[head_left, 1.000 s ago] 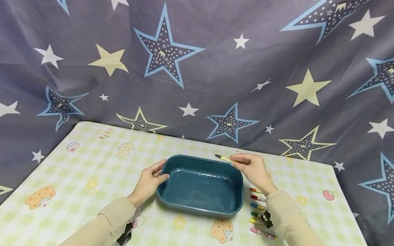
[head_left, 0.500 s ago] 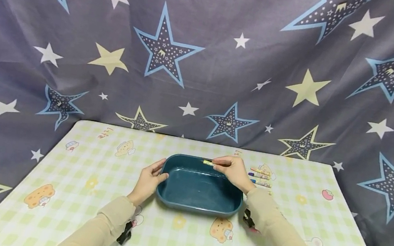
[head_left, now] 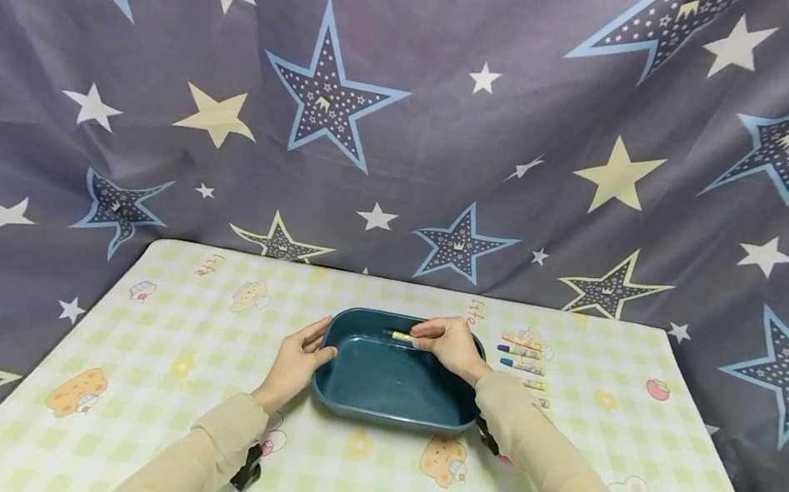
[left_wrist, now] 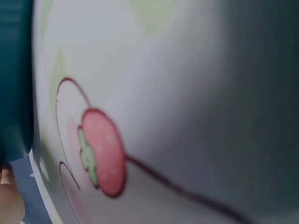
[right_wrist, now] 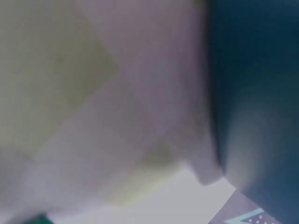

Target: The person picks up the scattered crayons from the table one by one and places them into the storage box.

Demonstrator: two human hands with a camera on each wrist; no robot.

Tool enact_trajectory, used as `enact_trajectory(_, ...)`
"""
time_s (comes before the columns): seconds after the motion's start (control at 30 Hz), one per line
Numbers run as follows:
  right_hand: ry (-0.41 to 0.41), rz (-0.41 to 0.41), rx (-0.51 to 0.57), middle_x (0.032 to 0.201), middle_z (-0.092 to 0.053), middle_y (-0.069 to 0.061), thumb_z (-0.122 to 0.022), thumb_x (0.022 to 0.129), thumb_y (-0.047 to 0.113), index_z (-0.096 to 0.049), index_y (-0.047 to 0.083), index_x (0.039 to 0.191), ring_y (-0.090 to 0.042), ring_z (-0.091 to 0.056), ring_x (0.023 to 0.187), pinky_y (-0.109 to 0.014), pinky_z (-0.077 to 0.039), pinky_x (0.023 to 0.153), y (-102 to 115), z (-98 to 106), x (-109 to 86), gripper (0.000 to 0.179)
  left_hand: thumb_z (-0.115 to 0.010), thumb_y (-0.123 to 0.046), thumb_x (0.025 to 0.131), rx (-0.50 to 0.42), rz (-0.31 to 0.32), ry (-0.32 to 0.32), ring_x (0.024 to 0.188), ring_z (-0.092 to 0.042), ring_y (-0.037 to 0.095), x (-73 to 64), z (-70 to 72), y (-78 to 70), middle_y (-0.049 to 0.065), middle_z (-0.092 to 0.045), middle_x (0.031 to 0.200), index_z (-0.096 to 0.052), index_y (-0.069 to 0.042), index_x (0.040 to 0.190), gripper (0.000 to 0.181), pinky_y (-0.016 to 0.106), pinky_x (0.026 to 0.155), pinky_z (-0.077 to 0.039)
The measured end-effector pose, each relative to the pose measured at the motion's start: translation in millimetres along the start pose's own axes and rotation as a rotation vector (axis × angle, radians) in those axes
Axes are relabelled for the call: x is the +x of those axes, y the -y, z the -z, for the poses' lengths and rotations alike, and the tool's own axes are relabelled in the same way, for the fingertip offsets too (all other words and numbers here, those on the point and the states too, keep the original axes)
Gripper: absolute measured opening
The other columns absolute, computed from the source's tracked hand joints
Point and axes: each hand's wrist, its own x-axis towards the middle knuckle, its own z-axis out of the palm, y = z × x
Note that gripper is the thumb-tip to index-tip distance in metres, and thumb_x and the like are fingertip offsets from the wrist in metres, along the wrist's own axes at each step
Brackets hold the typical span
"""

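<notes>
A teal rectangular basin [head_left: 393,389] with rounded corners stands on the table. My left hand [head_left: 297,360] grips its left side, thumb over the rim and fingers along the outside. My right hand [head_left: 453,347] reaches over the far right part of the basin and pinches a crayon [head_left: 400,336] with a yellow patterned wrapper and a dark tip. That crayon lies roughly level, inside the far wall; whether it touches the basin is unclear. In the left wrist view, part of the left hand [left_wrist: 10,200] shows by the basin's wall [left_wrist: 14,84]. The right wrist view is blurred and shows no fingers.
Several crayons lie in a column right of the basin, among them a purple one [head_left: 519,351] and a blue one [head_left: 523,367]. The right sleeve [head_left: 558,479] partly covers the column. A star-patterned curtain [head_left: 408,147] hangs behind the checked tablecloth [head_left: 156,381].
My right hand has carried the crayon left and nearer, from beyond the far rim into the basin. Crayons formerly behind the right hand now show. The left hand keeps its grip.
</notes>
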Motion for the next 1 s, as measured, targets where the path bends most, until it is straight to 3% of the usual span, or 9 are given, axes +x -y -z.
enact_trajectory(0.4,0.031,-0.016,-0.169,0.090,-0.071,-0.013,-0.072,0.073,-0.003,-0.072,0.002,0.092,-0.023,-0.068,0.084,-0.024,-0.057,0.069,-3.9,-8.0,3.6,0.020,-0.059,-0.003,0.086,0.018,0.007,-0.020,0.126,-0.045,0.027,-2.7,3.4,-0.6,0.019,-0.045,0.136,-0.040,-0.006,0.138,0.056,0.026,0.096,-0.046)
enact_trajectory(0.63,0.034,0.031,-0.237,0.088,-0.071,-0.014,-0.071,0.072,-0.005,-0.072,-0.001,0.090,-0.023,-0.068,0.082,-0.024,-0.057,0.068,-6.2,-7.8,0.1,0.019,-0.059,-0.003,0.086,0.022,0.017,-0.018,0.126,-0.044,0.027,-2.9,1.3,-1.3,0.018,-0.044,0.137,-0.040,-0.005,0.138,0.056,0.027,0.097,-0.045)
enact_trajectory(1.0,0.048,0.009,-0.210,0.093,-0.070,-0.014,-0.071,0.074,-0.003,-0.071,0.000,0.096,-0.023,-0.068,0.084,-0.023,-0.057,0.068,-4.5,-4.3,-2.6,0.023,-0.059,-0.003,0.086,0.024,0.007,-0.012,0.126,-0.045,0.027,-2.5,-0.3,-4.1,0.018,-0.046,0.136,-0.040,-0.005,0.138,0.056,0.025,0.095,-0.047)
